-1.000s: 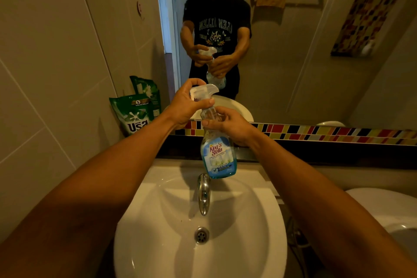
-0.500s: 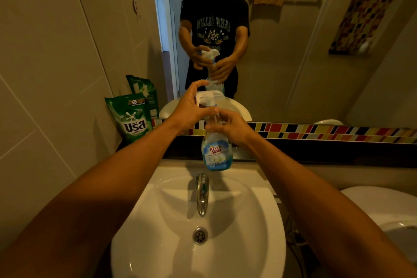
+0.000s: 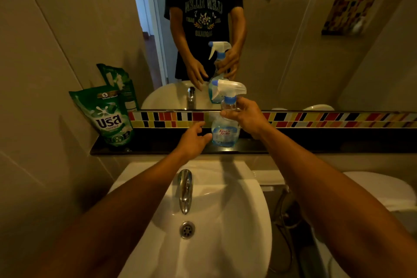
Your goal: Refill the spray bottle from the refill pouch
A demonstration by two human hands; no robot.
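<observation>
A clear spray bottle [image 3: 224, 133] with a blue label and a white trigger head stands upright on the black ledge [image 3: 158, 148] behind the sink. My right hand [image 3: 246, 117] grips its neck just under the trigger head. Just left of the bottle's base, my left hand [image 3: 194, 139] hovers with fingers apart and holds nothing. A green refill pouch [image 3: 108, 117] leans against the wall at the ledge's left end.
A white sink [image 3: 237, 221] with a chrome tap [image 3: 185, 189] lies below the ledge. A mirror above shows a person's reflection and a towel bar. A white toilet [image 3: 374, 189] sits at the right, with a hose beside the sink.
The bottle went from above the sink down onto the ledge. My left hand let go of the trigger head and dropped beside the base. The view tilted down.
</observation>
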